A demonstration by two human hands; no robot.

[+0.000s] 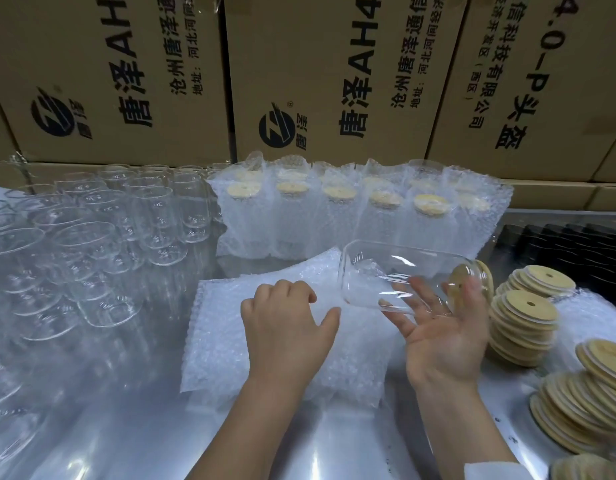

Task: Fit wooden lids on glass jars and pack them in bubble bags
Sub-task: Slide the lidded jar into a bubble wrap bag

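My right hand (438, 337) is palm up and holds a clear glass jar (389, 275) on its side. My fingers lie under the jar and my thumb is by its mouth. A round wooden lid (464, 275) sits on that mouth, at the right end. The jar's base points left, toward my left hand (286, 323). My left hand rests knuckles up on a stack of flat bubble bags (251, 362). Its fingers are curled into the top bag and the fingertips are hidden.
Several open glass jars (92, 237) crowd the table's left side. A row of bagged, lidded jars (351, 213) stands at the back. Stacks of wooden lids (524, 317) lie on the right, with a black tray (576, 251) behind them. Cardboard boxes (299, 74) wall the rear.
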